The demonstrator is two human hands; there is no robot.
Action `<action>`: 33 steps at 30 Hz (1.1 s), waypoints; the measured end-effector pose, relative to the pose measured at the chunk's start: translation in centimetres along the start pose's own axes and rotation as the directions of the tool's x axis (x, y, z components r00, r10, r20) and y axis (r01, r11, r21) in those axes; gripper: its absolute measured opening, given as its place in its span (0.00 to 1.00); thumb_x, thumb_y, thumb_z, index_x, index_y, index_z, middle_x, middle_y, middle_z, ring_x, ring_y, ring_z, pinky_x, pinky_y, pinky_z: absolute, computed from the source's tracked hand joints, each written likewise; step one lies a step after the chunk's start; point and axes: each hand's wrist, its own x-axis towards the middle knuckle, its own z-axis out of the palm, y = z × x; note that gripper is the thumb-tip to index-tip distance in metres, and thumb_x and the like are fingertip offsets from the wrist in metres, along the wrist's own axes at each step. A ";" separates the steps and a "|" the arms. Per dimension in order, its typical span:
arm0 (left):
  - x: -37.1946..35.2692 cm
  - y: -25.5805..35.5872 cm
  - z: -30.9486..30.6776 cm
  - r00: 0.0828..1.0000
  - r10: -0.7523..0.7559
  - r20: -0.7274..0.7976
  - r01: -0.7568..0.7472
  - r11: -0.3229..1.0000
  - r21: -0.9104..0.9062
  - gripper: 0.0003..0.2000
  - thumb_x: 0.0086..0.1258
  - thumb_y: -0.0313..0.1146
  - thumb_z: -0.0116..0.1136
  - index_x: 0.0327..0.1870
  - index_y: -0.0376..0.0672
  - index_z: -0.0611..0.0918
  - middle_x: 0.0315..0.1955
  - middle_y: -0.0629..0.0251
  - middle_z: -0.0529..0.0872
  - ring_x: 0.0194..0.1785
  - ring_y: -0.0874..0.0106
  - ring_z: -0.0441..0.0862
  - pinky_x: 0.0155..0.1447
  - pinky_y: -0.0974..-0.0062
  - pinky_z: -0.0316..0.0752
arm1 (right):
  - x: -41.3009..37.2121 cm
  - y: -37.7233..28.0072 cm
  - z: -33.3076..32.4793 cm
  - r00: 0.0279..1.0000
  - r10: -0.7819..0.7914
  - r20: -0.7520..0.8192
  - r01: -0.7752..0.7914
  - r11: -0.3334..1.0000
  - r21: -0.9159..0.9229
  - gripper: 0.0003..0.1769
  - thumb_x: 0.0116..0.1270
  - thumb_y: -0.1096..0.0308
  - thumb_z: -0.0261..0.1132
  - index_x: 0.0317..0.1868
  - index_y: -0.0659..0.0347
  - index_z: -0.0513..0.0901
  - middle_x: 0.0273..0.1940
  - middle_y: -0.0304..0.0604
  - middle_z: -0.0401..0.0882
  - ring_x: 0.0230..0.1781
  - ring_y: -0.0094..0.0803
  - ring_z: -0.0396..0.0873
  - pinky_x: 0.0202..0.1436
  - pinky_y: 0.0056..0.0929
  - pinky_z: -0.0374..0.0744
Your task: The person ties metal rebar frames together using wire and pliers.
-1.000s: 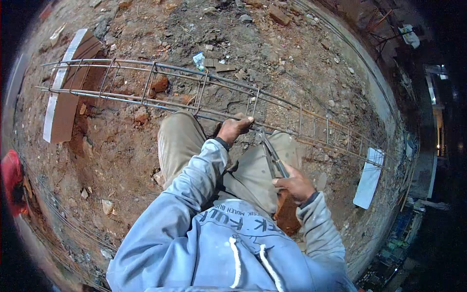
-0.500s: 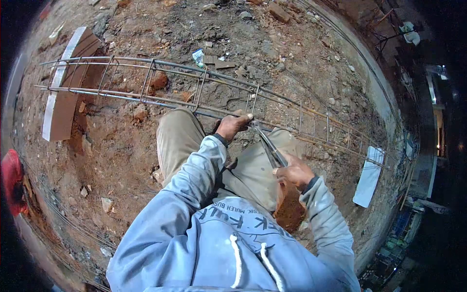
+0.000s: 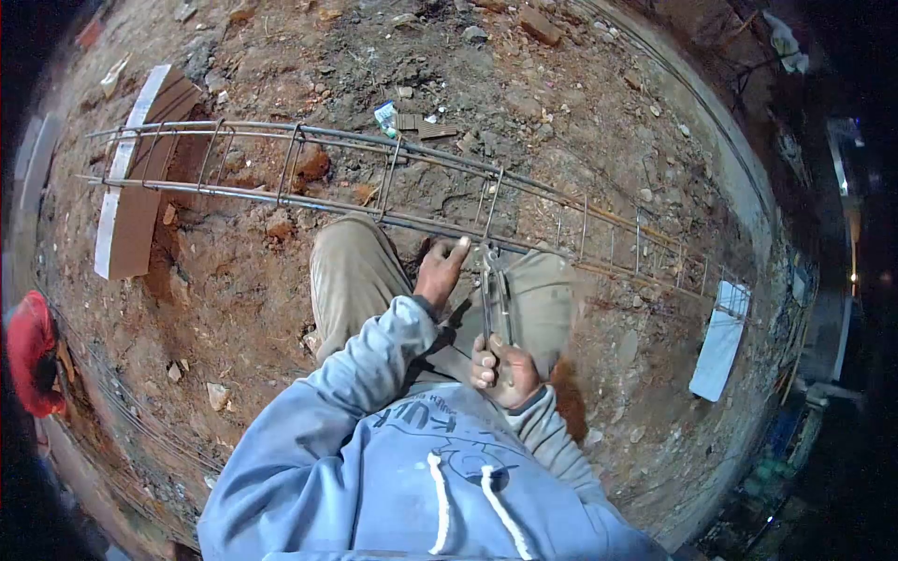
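Observation:
A long rebar cage (image 3: pixel 393 182) of thin bars joined by stirrups stretches across the view above the knees. My right hand (image 3: pixel 505 369) is closed round the handles of metal pincers (image 3: pixel 496 290), whose jaws point up at the cage's lower bar near a stirrup. Just left of the jaws, my left hand (image 3: pixel 441 271) is at the lower bar, thumb raised toward it and fingers curled below. Whether its fingers hold anything is hidden.
The cage's left end lies over a long block (image 3: pixel 136 201), its right end over a pale block (image 3: pixel 718 341). Bits of debris (image 3: pixel 421 124) lie beyond the cage on the rough soil. A red object (image 3: pixel 33 351) is at the far left.
My right hand has moved left and down toward the body, turning the pincers nearly upright. My left hand has shifted slightly down, its thumb now pointing more upward. The view has shifted slightly.

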 end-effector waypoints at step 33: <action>-1.6 0.4 3.3 0.580 0.084 0.810 0.800 0.130 -0.586 0.11 0.70 0.41 0.47 0.34 0.43 0.74 0.24 0.67 0.77 0.28 0.71 0.75 0.36 0.72 0.74 | 1.3 1.0 -0.5 0.900 0.050 0.433 -0.140 0.974 0.180 0.17 0.63 0.58 0.59 0.46 0.60 0.73 0.25 0.36 0.70 0.20 0.29 0.69 0.22 0.28 0.72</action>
